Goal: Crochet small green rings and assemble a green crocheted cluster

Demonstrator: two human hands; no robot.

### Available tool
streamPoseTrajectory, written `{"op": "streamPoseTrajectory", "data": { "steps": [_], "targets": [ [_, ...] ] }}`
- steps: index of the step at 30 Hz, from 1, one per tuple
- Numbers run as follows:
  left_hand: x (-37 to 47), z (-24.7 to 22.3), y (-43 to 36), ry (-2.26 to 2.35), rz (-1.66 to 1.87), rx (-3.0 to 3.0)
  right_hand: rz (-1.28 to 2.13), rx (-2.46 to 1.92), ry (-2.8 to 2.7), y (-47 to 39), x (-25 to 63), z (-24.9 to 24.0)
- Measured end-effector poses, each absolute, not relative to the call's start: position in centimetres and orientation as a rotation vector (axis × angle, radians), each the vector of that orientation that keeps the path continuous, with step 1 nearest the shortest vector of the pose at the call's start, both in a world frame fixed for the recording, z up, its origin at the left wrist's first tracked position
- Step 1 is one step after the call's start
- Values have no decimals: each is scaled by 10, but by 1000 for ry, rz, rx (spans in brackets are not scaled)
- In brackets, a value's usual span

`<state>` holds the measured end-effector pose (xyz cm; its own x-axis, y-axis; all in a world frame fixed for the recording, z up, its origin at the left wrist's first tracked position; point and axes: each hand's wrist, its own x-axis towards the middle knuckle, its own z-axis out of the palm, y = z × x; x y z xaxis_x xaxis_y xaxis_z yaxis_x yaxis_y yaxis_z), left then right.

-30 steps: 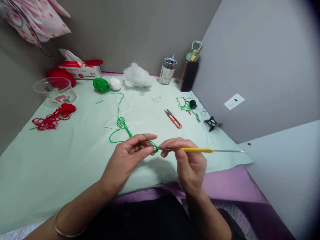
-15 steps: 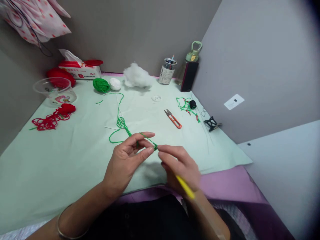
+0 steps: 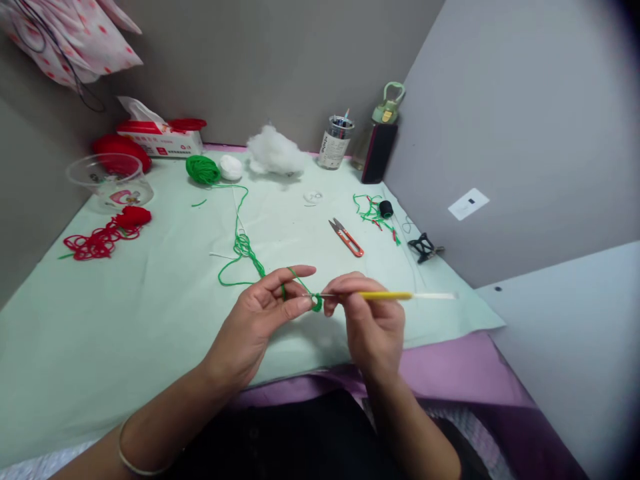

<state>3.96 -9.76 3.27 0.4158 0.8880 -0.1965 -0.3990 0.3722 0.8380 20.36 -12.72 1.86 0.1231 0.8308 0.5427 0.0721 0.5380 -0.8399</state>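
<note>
A small ring of green crochet [image 3: 318, 304] is pinched between the thumb and fingers of my left hand [image 3: 255, 313]. Green yarn [image 3: 299, 278] runs from it over my raised left index finger and back to a loose tangle of strands [image 3: 244, 247] on the table. My right hand [image 3: 373, 317] grips a crochet hook [image 3: 385, 295] with a yellow handle, held nearly level. Its thin metal tip reaches the green ring beside my left thumb, though how it sits in the stitches is too small to make out.
Orange-handled thread snips [image 3: 347, 238] lie beyond my right hand. A green yarn ball [image 3: 203, 171], a white ball [image 3: 231, 168] and white stuffing [image 3: 275, 152] sit at the back. Red yarn [image 3: 107, 233] lies left; yarn scraps [image 3: 370, 212] and a black clip [image 3: 425, 247] lie right.
The crochet hook has swung from pointing down towards my right forearm to nearly level, its tip now at the green ring. My right hand has turned with it; my left hand has barely moved.
</note>
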Motion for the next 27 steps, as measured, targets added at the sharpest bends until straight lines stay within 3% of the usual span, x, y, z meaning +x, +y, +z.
{"op": "streamPoseTrajectory", "data": {
  "steps": [4,6,15,27],
  "targets": [
    [45,31,-103,714,917,760,33,-1004,-1705,-133,195,12],
    [44,31,-102,681,863,678,-49,-995,-1724,-135,194,10],
    [33,33,-90,616,845,603,871,-779,-1071,-122,210,19],
    [35,38,-95,722,860,803,888,-826,-1217,-127,207,19]
  ]
}}
